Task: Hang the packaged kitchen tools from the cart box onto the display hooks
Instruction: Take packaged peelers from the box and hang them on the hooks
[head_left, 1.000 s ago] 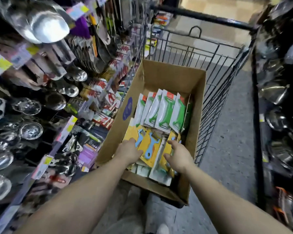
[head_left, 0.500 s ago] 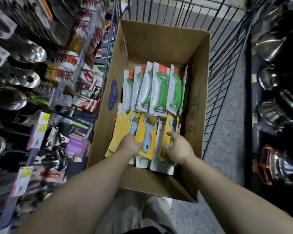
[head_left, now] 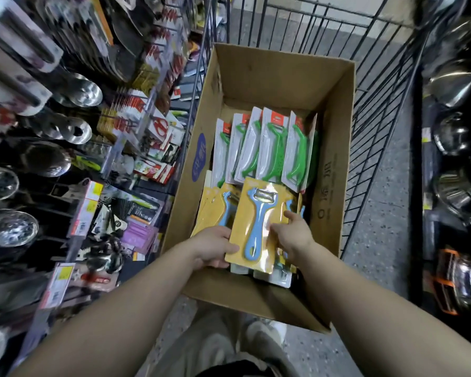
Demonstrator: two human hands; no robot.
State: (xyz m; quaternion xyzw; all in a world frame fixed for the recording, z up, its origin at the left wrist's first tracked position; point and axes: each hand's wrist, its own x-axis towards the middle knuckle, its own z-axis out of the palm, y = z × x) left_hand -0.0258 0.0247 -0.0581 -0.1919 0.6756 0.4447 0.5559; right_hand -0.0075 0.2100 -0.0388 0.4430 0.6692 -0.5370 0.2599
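Observation:
An open cardboard box [head_left: 335, 170] sits in the wire cart. Its far half holds a row of white packs with green peelers [head_left: 272, 148]. Yellow packs with blue peelers [head_left: 215, 210] fill the near half. A yellow-carded blue peeler pack [head_left: 259, 224] is raised above that pile, held from both sides. My left hand [head_left: 214, 247] grips its lower left edge, thumb on the card face. Along its right edge my right hand [head_left: 295, 235] pinches it.
The black wire cart [head_left: 375, 126] surrounds the box. A display wall at left carries steel ladles [head_left: 85, 91], strainers, scissors packs [head_left: 161, 129] and price tags. Dark shelves with steel cookware [head_left: 454, 137] stand at right. Grey floor [head_left: 375, 257] runs between cart and right shelves.
Both hands were down on the yellow packs in the box. They have now lifted one blue-peeler pack clear of the pile. The camera has tilted down toward the box.

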